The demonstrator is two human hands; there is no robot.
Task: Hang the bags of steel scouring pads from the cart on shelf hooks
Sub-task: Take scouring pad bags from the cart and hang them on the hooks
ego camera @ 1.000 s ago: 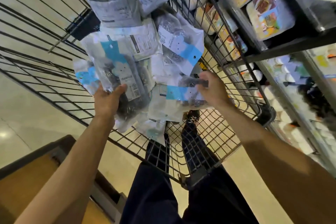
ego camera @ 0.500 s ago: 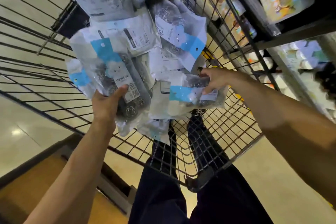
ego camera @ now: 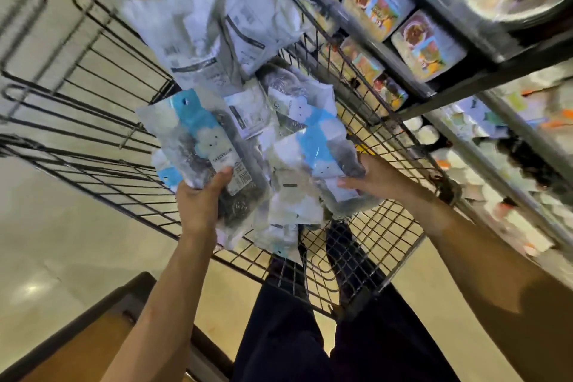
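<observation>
Head cam: scourer bags (ego camera: 299,115) in wire cart (ego camera: 383,236), L hand (ego camera: 201,200), R hand (ego camera: 373,177)

Scourer bags (ego camera: 214,158): clear, sky-blue and white cards, grey steel inside. Cart (ego camera: 356,257): black wire grid. Floor (ego camera: 46,242): beige.

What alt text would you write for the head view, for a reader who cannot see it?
A person's left hand grips one scouring-pad bag and the right hand grips a second bag, over a wire cart piled with more. Stocked shelves stand on the right.
</observation>
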